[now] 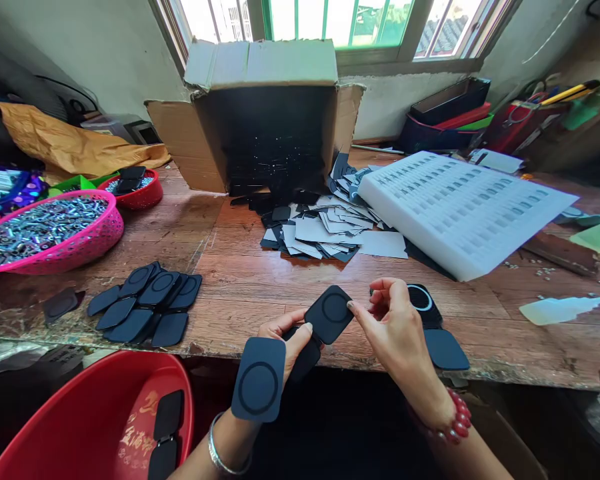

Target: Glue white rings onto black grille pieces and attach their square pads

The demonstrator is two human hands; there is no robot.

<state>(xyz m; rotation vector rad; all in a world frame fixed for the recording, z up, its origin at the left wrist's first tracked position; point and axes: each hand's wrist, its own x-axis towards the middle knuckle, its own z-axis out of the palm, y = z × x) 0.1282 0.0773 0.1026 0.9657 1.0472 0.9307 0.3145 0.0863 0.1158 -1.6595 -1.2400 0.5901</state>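
Note:
My left hand (293, 340) grips a dark folding charger pad (330, 313) with rounded corners and a ring on its face. Below it, a second dark panel (304, 357) shows partly behind my thumb. Another ringed panel (259, 380) sits over my left wrist; how it joins the others is hidden. My right hand (393, 327) is closed, a fingertip pressed to the charger pad's right corner and the other fingers curled. Beside that hand, on the table, lies an opened folding charger (447, 349) with a white ring on its upper panel, partly covered by my hand.
Several similar chargers (147, 303) are piled at left. A red basin (95, 407) below the table edge holds another. Pink basket (95, 237) of metal parts, cardboard box (210, 143), loose cards (325, 230), white foam tray (445, 227) and bottle (560, 310) stand around.

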